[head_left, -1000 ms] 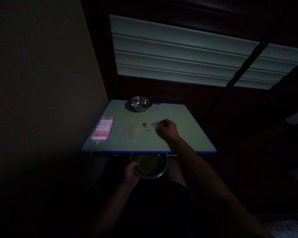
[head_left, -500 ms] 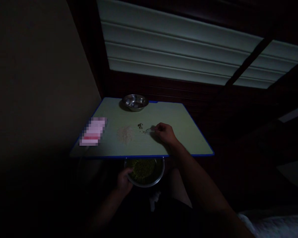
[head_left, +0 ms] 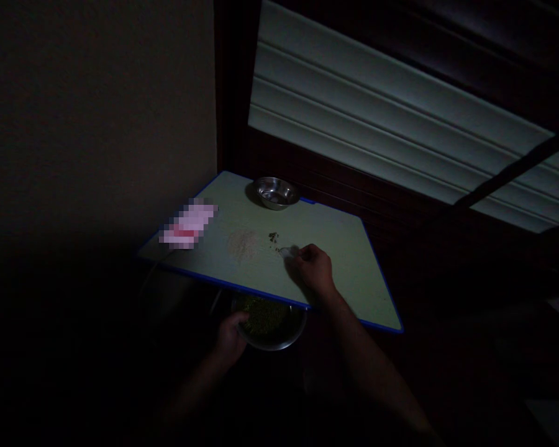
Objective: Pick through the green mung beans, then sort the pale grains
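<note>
My left hand (head_left: pixel 231 338) grips the left rim of a metal bowl (head_left: pixel 286 344), thumb on the inside. Green grains (head_left: pixel 263 315), too small to name surely, lie in that bowl, which is partly hidden below the board's front edge. Over the pale green board (head_left: pixel 345 273), my right hand (head_left: pixel 314 268) is closed on a small translucent spoon (head_left: pixel 287 252), its end pointing left. Close to the spoon's end is a little group of dark bits (head_left: pixel 273 238). Left of those, a patch of pale grains (head_left: pixel 243 244) is spread on the board.
A second steel bowl (head_left: pixel 276 194) stands at the board's far edge. Near the left edge lies a blurred-out pink and white rectangle (head_left: pixel 189 225), with a thin cord running down from it. A wall (head_left: pixel 97 93) rises on the left, a dark-framed panel (head_left: pixel 377 118) behind.
The view has tilted and shifted, so the board sits slanted. The spoon stays beside the dark bits in my right hand. My left hand keeps its hold on the bowl.
</note>
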Tool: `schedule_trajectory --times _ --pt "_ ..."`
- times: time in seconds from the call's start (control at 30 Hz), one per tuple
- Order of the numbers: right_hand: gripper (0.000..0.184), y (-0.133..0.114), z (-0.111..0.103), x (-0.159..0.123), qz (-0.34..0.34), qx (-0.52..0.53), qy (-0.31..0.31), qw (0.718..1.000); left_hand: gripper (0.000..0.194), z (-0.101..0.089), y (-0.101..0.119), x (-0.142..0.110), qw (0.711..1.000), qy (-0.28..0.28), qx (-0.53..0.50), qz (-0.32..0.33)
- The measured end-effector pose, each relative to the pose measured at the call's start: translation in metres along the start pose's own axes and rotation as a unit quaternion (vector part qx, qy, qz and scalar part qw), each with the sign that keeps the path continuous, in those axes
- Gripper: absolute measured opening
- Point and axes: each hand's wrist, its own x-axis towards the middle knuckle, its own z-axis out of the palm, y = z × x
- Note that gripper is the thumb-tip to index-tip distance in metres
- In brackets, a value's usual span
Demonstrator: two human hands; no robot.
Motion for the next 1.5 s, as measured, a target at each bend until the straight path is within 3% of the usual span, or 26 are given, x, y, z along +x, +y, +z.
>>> schedule_trajectory --times 0.17,0.37,0.53,0.7,0.83,1.03,1.13,1.33,1.5 --pt "0.008 -0.011 0.004 -0.007 0.032 -0.02 0.01 0.999 0.025 0.0 0.007 -0.007 0.999 -0.019 0.034 -0.018" --pt "0.011 -0.033 0.015 -0.017 0.076 -0.041 0.051 0.995 0.033 0.002 0.02 -0.01 0.999 0.01 0.037 -0.033" --pt "0.012 -0.043 0.033 -0.01 0.088 -0.054 0.057 0.993 0.019 -0.004 0.017 -0.004 0.999 -0.018 0.026 -0.018" --pt "0.011 -0.05 0.055 -0.004 0.06 -0.006 0.025 0.998 0.019 -0.005 0.012 0.001 0.999 -0.035 0.016 0.012" --pt "0.008 -0.06 0.057 -0.007 0.01 -0.002 0.025 1.0 0.017 0.0 0.015 0.001 0.998 -0.042 0.028 0.028" --pt "0.007 -0.035 0.029 0.0 0.051 0.037 0.084 0.994 0.016 0.002 0.013 0.001 0.998 -0.034 0.029 0.042" --pt "0.01 -0.016 0.021 0.009 0.017 0.063 0.085 0.994 0.019 0.001 0.01 0.001 0.998 -0.023 0.015 0.049" --pt "0.013 -0.01 0.023 0.015 -0.047 0.092 0.076 0.992 0.03 0.001 0.007 -0.001 0.998 -0.031 0.01 0.058" --pt "0.01 -0.01 0.024 0.015 -0.033 0.081 0.108 0.99 0.029 0.006 0.008 -0.001 0.997 -0.037 0.028 0.066"
